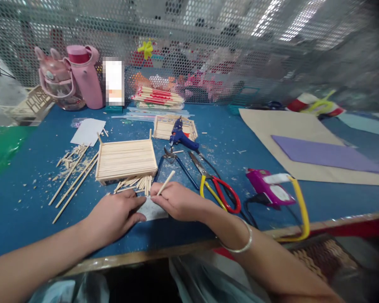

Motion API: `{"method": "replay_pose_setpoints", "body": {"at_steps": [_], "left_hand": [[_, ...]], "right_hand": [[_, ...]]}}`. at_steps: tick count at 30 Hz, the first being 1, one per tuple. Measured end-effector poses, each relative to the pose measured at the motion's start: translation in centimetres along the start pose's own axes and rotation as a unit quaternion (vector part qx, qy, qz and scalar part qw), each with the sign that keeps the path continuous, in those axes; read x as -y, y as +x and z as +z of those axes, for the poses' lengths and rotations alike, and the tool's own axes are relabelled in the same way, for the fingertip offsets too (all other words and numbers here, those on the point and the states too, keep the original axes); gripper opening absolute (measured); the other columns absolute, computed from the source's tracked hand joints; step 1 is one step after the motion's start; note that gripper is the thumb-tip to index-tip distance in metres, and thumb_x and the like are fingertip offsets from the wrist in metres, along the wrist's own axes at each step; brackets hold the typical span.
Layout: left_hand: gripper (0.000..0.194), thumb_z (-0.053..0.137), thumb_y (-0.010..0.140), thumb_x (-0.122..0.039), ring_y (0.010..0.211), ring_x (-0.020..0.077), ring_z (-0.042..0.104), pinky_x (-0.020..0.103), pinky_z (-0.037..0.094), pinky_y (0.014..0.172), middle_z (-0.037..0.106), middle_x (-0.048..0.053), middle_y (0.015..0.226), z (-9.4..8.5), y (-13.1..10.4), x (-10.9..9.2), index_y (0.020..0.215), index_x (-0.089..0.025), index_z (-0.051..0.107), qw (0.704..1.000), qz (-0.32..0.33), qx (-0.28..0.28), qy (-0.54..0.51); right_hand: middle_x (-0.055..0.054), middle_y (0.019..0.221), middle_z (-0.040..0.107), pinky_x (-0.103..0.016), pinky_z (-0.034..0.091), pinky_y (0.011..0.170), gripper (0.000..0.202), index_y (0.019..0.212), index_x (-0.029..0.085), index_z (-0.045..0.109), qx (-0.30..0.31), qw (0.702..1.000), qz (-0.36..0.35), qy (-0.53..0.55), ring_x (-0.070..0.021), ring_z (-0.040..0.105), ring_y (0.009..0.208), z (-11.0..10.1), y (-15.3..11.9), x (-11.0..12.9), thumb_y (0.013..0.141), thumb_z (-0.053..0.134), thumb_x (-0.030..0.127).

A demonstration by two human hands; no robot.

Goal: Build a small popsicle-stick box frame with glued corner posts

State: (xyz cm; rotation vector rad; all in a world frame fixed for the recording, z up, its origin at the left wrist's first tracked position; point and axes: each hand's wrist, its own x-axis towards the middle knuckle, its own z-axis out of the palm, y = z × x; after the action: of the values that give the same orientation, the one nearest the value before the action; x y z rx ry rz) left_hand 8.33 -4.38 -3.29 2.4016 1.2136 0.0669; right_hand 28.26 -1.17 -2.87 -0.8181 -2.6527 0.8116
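Observation:
My right hand (177,203) is closed around a short wooden stick (166,182), whose upper end leans up to the right above the fist. Under both hands lies a small greyish sheet (154,211), partly covered by them. My left hand (121,212) rests on the table at the sheet's left edge, thumb and forefinger apart, its fingertips close to the right hand. Just behind the hands are several short cut sticks (139,184). Beyond these stands a box-like frame of wooden sticks (128,159) with upright posts at its corners.
Blue-handled cutters (169,155), scissors (214,181), a blue glue gun (183,136) on a smaller stick frame, and a purple device (268,187) lie right of the box. Long sticks (72,181) lie left. Pink bottles (85,80) stand behind, against a perforated metal screen (202,50).

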Motion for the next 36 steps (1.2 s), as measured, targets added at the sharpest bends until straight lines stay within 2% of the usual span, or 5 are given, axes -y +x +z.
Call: {"method": "replay_pose_setpoints", "body": {"at_steps": [12,16,19,25,36], "left_hand": [[0.031,0.049,0.084,-0.036,0.075,0.0197,0.061,0.029,0.045,0.064,0.061,0.005,0.086,0.1,0.2,0.2,0.11,-0.024,0.06,1.0,-0.002,-0.013,-0.016],[0.024,0.054,0.081,-0.034,0.072,0.0155,0.059,0.025,0.044,0.065,0.063,0.004,0.082,0.0,0.0,-0.1,0.098,-0.021,0.067,0.987,-0.003,-0.086,-0.133],[0.02,0.059,0.077,-0.034,0.058,0.0105,0.052,0.021,0.04,0.056,0.062,0.001,0.067,-0.2,-0.1,-0.6,0.085,-0.019,0.07,0.952,-0.031,-0.108,-0.284],[0.03,0.063,0.071,-0.041,0.044,0.0065,0.044,0.017,0.034,0.043,0.056,-0.001,0.05,-0.2,0.2,-0.7,0.075,-0.012,0.068,0.839,-0.124,-0.017,-0.53],[0.035,0.068,0.068,-0.044,0.05,0.0081,0.058,0.013,0.04,0.038,0.063,0.004,0.065,-0.4,0.6,-0.4,0.072,-0.009,0.063,0.692,-0.134,0.062,-0.706]], "right_hand": [[-0.003,0.073,0.056,-0.025,0.038,0.067,0.025,0.073,0.015,0.052,-0.024,0.994,0.039,0.104,-0.0124,0.05,0.068,-0.1,-0.2,-0.1,0.09,0.036,0.023],[0.003,0.062,0.051,-0.02,0.034,0.05,0.024,0.079,0.017,0.045,-0.075,0.902,0.102,0.413,-0.0073,0.043,0.051,0.4,-0.3,-0.2,0.086,0.046,0.041],[0.002,0.067,0.055,-0.018,0.036,0.05,0.029,0.083,0.017,0.045,-0.064,0.83,0.094,0.546,-0.0061,0.046,0.052,0.8,-0.2,-0.1,0.081,0.056,0.044],[0.001,0.068,0.059,-0.02,0.041,0.053,0.028,0.081,0.014,0.05,-0.062,0.799,0.076,0.593,-0.0064,0.052,0.055,1.0,-0.1,0.2,0.079,0.061,0.04],[-0.001,0.073,0.061,-0.021,0.042,0.056,0.025,0.083,0.014,0.052,-0.096,0.823,0.054,0.557,-0.0068,0.054,0.058,0.6,-0.3,0.1,0.081,0.059,0.038]]}}
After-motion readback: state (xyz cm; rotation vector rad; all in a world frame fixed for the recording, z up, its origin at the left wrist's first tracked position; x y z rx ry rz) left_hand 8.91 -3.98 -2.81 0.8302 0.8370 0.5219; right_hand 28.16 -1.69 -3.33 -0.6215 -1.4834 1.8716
